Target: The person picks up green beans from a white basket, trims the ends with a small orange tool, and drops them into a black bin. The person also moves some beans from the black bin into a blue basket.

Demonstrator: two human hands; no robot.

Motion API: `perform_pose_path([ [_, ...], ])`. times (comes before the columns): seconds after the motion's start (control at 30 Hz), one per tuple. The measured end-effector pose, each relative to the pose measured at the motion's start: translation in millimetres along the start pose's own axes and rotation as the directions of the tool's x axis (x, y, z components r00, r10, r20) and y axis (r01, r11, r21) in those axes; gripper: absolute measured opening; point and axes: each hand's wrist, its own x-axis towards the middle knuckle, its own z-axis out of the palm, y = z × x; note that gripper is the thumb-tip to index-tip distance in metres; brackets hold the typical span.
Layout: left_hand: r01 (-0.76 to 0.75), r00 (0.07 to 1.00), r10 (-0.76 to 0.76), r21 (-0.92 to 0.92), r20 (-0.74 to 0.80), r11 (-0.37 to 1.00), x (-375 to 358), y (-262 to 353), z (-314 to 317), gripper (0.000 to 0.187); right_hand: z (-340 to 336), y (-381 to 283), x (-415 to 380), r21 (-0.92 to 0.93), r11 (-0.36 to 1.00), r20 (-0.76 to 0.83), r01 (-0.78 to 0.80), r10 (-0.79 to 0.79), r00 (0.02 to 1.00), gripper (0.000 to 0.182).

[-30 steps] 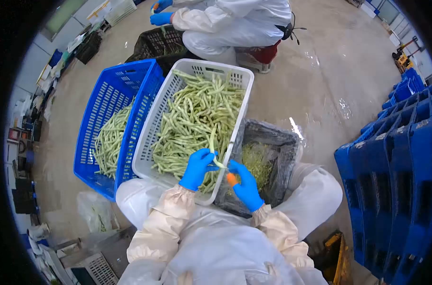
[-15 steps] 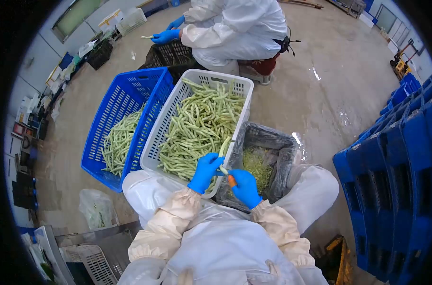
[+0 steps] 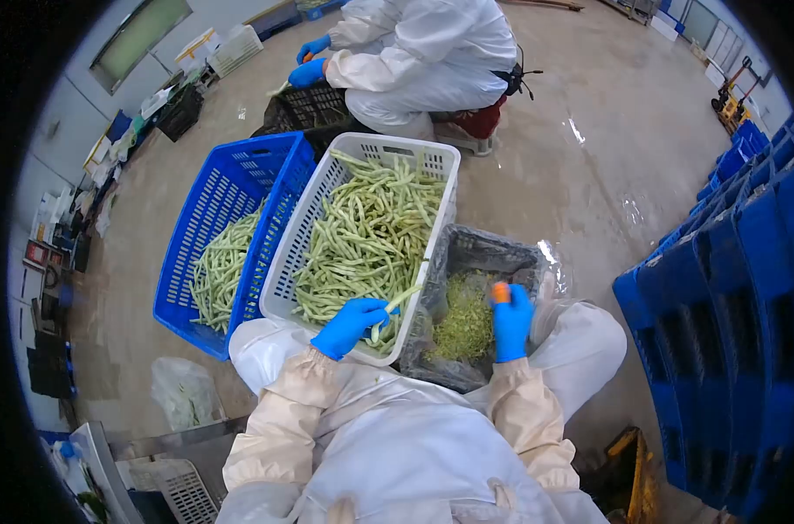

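My left hand [image 3: 351, 327] is closed round a pale green bean [image 3: 402, 299], just over the near end of the white crate [image 3: 275, 266]. That crate holds a big heap of green beans [image 3: 366, 227]. On the right, my right hand [image 3: 512, 325] is closed, with a small orange object [image 3: 501, 293] sticking up from the fingers; its kind is not clear. This hand is over the right side of a bin lined with dark plastic [image 3: 467, 237]. Green trimmings [image 3: 463, 323] lie in the bin.
A blue crate [image 3: 183, 253] with more beans stands left of the white one. Beyond them a co-worker in white [image 3: 423, 61] sits by a dark crate [image 3: 305, 109]. Blue pallets [image 3: 720, 323] are stacked at right. A clear plastic bag [image 3: 185, 393] lies at left.
My right hand has moved away from the bean to the right, over the lined bin, taking the orange object along. My left hand has shifted slightly left, still holding a bean.
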Motion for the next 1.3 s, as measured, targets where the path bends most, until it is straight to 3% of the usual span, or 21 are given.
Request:
perform_pose_path([
  [0.03,0.006,0.998,-0.006,0.007,0.055,1.0,-0.3,-1.4,0.1,0.022,2.4,-12.4,-5.6,-0.002,1.0,-0.002,-0.005,0.005,1.0,0.016],
  [0.07,0.01,0.998,-0.011,0.007,0.059,1.0,-0.9,-1.9,1.5,0.022,12.0,-32.7,-14.1,0.007,0.962,0.039,0.273,-0.273,0.961,0.02],
  [0.1,-0.014,0.994,0.014,-0.006,0.111,1.0,-2.0,-1.1,2.7,0.023,20.6,-46.7,-20.3,0.028,0.848,0.077,0.529,-0.53,0.845,0.025],
  [0.13,-0.035,0.986,0.038,-0.019,0.162,0.999,-3.3,-0.7,3.5,0.024,26.4,-52.0,-24.5,0.028,0.851,0.076,0.524,-0.524,0.848,0.025],
  [0.2,-0.009,0.98,0.013,-0.02,0.198,1.0,-5.3,0.6,4.8,0.024,33.1,-56.7,-30.4,0.288,0.819,0.291,0.496,-0.568,0.77,0.032],
  [0.47,0.016,0.971,-0.01,-0.024,0.239,1.0,-6.2,3.4,4.5,0.026,31.9,-48.3,-37.3,0.175,0.88,0.476,0.442,-0.469,0.744,0.024],
  [0.53,-0.037,0.99,0.001,0.251,0.143,0.967,-7.9,7.7,8.4,0.025,34.4,-46.6,-41.3,0.125,0.885,0.482,0.448,-0.448,0.753,0.023],
  [0.57,-0.036,0.99,0.0,0.25,0.142,0.968,-5.2,0.4,8.0,0.025,37.5,-44.1,-43.6,0.095,0.87,0.441,0.484,-0.472,0.763,0.022],
  [0.63,-0.295,0.954,0.284,0.472,0.097,0.831,1.1,-14.8,8.9,0.022,42.8,-42.2,-48.5,0.065,0.854,0.404,0.517,-0.496,0.769,0.022],
  [0.7,-0.377,0.913,0.399,0.542,0.082,0.751,2.8,-19.3,12.9,0.022,46.4,-42.2,-51.9,0.305,0.952,0.444,-0.008,-0.135,0.886,0.018],
  [0.73,-0.444,0.858,0.508,0.612,0.078,0.655,2.9,-18.8,16.3,0.021,47.5,-41.4,-51.7,0.304,0.953,0.448,-0.009,-0.135,0.884,0.018],
  [0.77,-0.442,0.858,0.508,0.611,0.074,0.657,5.1,-24.1,18.5,0.021,48.4,-40.5,-50.9,0.43,0.892,0.45,-0.142,-0.075,0.89,0.018],
  [0.87,-0.396,0.894,0.448,0.482,0.008,0.781,7.1,-35.6,29.6,0.019,48.8,-44.6,-47.9,0.589,0.726,0.491,-0.354,0.026,0.871,0.018],
  [0.9,-0.297,0.948,0.317,0.282,-0.026,0.912,6.2,-36.3,34.2,0.019,48.2,-46.1,-46.5,0.631,0.645,0.518,-0.432,0.064,0.853,0.018],
  [0.93,-0.173,0.984,0.175,0.067,-0.026,0.983,3.1,-30.8,37.8,0.019,47.9,-42.7,-45.1,0.628,0.647,0.521,-0.433,0.065,0.851,0.018],
  [1.0,-0.15,0.989,0.149,-0.048,-0.022,0.988,-4.5,-17.5,38.4,0.02,48.9,-33.8,-42.5,0.452,0.841,0.583,-0.298,-0.026,0.812,0.019],
  [1.03,-0.125,0.992,0.124,-0.16,-0.013,0.979,-5.9,-14.0,37.3,0.021,50.5,-36.7,-42.5,0.45,0.842,0.585,-0.298,-0.026,0.811,0.019],
  [1.1,-0.082,0.996,0.086,-0.196,0.012,0.977,-5.5,-16.9,30.9,0.023,54.1,-43.3,-43.4,0.506,0.857,0.501,-0.099,-0.199,0.842,0.019],
  [1.13,-0.038,0.998,0.049,-0.225,0.044,0.974,-5.6,-18.1,27.1,0.025,54.9,-46.8,-42.8,0.505,0.857,0.505,-0.1,-0.199,0.84,0.019],
  [1.2,-0.015,0.995,0.037,-0.216,0.097,0.976,-7.0,-20.2,22.7,0.025,55.6,-53.0,-42.2,0.599,0.729,0.596,-0.331,-0.13,0.792,0.018],
  [1.3,0.02,0.981,0.026,-0.233,0.194,0.972,-7.8,-24.7,16.5,0.026,57.5,-55.1,-46.0,0.532,0.739,0.688,-0.414,-0.091,0.72,0.021],
])
